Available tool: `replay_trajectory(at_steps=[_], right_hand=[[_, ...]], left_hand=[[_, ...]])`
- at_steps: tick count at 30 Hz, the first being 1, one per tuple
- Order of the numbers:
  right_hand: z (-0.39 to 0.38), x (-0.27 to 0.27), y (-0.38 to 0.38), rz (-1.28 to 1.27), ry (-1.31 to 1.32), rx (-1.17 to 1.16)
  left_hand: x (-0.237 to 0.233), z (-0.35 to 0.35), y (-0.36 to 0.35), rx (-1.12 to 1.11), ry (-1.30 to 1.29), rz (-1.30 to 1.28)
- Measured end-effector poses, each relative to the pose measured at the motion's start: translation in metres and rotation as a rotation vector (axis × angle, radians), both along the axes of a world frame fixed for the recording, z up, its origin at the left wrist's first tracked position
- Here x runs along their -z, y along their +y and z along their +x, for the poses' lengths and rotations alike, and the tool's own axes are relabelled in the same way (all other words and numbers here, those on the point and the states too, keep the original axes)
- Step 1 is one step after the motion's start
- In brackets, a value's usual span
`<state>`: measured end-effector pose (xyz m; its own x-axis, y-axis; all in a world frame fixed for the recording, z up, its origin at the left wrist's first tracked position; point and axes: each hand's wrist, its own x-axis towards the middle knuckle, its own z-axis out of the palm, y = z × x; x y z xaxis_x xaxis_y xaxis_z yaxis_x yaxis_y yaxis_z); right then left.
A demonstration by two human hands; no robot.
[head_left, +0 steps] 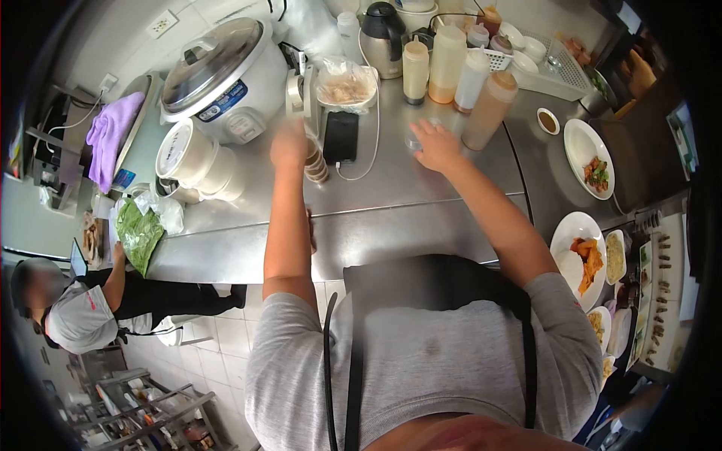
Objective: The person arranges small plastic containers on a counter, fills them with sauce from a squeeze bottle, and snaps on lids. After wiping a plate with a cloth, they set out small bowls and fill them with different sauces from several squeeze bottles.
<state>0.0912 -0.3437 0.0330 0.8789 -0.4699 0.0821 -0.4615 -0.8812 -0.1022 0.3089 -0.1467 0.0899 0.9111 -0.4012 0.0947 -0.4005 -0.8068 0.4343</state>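
My left hand [289, 146] is smeared by motion above the steel counter, so its fingers do not show clearly. Close beside it stands a stack of small round cups [316, 167], partly behind the hand. A white tape dispenser [300, 94] is just beyond. My right hand [438, 146] reaches over the counter with its fingers stretched out. Its fingertips are at a small clear round item [412, 140], too blurred to name. Several squeeze bottles [490, 109] stand just past that hand. Between my hands lies a black phone [341, 138] with a white cable plugged in.
A large rice cooker [222, 86] and white tubs [197, 161] stand to the left. Behind are a bagged bowl [346, 89] and a thermal jug [382, 41]. Plated food [596, 173] is on the right. A co-worker [83, 308] stands at the lower left.
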Motion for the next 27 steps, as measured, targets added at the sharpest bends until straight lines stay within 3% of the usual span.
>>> replay_trajectory(at_steps=[7, 9, 10, 12, 13, 15, 17, 18, 22, 25, 26, 27], right_hand=[[0.002, 0.006, 0.009, 0.289, 0.035, -0.088], [-0.008, -0.001, 0.011, 0.507, -0.094, -0.049], [-0.009, 0.001, 0.009, 0.782, -0.289, 0.050], [-0.013, 0.008, 0.005, 1.317, -0.697, 0.257], [-0.018, 0.004, 0.006, 1.542, -0.807, 0.234], [-0.025, -0.010, 0.014, 1.994, -1.033, 0.160], [-0.031, -0.016, 0.022, 2.123, -0.939, 0.130], [-0.033, -0.019, 0.027, 2.187, -0.893, 0.109], [-0.047, -0.019, 0.042, 2.125, -0.516, 0.087], [-0.055, -0.016, 0.031, 1.251, -0.701, 0.455], [-0.054, 0.027, -0.002, 0.608, -0.888, 0.504], [-0.064, 0.019, -0.019, 0.373, -0.963, 0.569]], left_hand=[[0.011, 0.012, 0.006, -0.025, 0.009, -0.153], [0.002, 0.003, 0.014, -0.085, -0.206, -0.399], [-0.004, -0.006, 0.015, 0.009, -0.471, -0.565], [-0.016, -0.042, 0.008, 0.149, -0.167, -0.787], [-0.015, -0.066, 0.002, 0.222, -0.004, -0.887], [-0.003, -0.107, -0.013, 0.511, 0.417, -0.771], [0.043, -0.134, -0.038, 0.563, 0.704, -0.796], [0.045, -0.146, -0.045, 0.575, 0.667, -0.867], [0.059, -0.155, -0.064, 0.710, 0.567, -0.881], [0.071, -0.147, -0.068, 0.702, 0.627, -0.871], [0.069, -0.149, -0.063, 0.651, 0.613, -0.912], [0.066, -0.151, -0.059, 0.601, 0.597, -0.954]])
